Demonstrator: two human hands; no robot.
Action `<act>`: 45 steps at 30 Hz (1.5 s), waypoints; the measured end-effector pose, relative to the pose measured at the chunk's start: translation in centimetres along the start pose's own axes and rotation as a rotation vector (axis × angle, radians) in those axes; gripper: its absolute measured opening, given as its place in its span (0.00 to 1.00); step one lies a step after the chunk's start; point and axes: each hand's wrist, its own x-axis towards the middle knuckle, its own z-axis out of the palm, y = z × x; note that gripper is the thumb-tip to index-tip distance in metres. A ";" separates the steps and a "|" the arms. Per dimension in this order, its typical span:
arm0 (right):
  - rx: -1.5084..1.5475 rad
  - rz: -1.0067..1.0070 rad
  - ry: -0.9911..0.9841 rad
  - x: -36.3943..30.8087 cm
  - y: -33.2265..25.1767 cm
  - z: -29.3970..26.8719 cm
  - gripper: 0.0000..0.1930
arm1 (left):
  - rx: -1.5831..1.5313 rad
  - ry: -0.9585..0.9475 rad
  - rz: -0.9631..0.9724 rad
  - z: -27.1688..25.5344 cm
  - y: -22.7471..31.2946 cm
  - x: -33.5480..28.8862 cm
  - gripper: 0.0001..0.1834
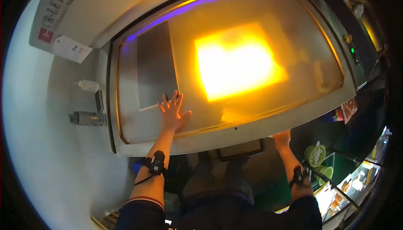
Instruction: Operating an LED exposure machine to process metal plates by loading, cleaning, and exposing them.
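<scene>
My left hand (171, 114) lies with its fingers spread on the glossy top of a large framed machine. Its fingertips reach the near edge of a dark rectangular panel (155, 62) on the left part of that top. My right hand (282, 139) is at the machine's front rim (201, 141), right of the middle. Its fingers look curled there, and what they hold, if anything, is hidden by the rim. A bright yellow-white rectangle of light (235, 66) glows on the surface between and beyond my hands.
A grey bottle (87, 118), a dark phone-like slab (99, 101) and a clear squeeze bottle (88, 85) stand left of the machine. A green light (352, 50) shows at the far right. Green baskets (315, 155) and a lit shelf (357, 184) are at the lower right.
</scene>
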 end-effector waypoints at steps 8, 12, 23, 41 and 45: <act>0.233 0.003 -0.564 -8.9 0.9 -24.2 0.20 | -0.033 -0.080 -0.073 -2.0 0.3 -0.6 0.49; 0.136 -0.404 -0.482 -4.9 -4.0 -34.3 0.20 | -0.218 -0.409 -0.174 -5.2 1.3 -1.2 0.52; 0.260 -0.663 0.073 9.5 -20.4 -30.9 0.21 | -0.385 -0.463 0.025 -11.7 -4.9 -15.7 0.41; 0.161 -0.446 -0.390 63.6 -37.6 -22.0 0.41 | -0.220 -0.252 -0.025 -7.6 -33.1 32.6 0.37; 0.055 -0.507 -0.171 72.0 -38.6 -18.7 0.40 | -0.169 -0.335 -0.133 -9.5 -33.0 40.8 0.31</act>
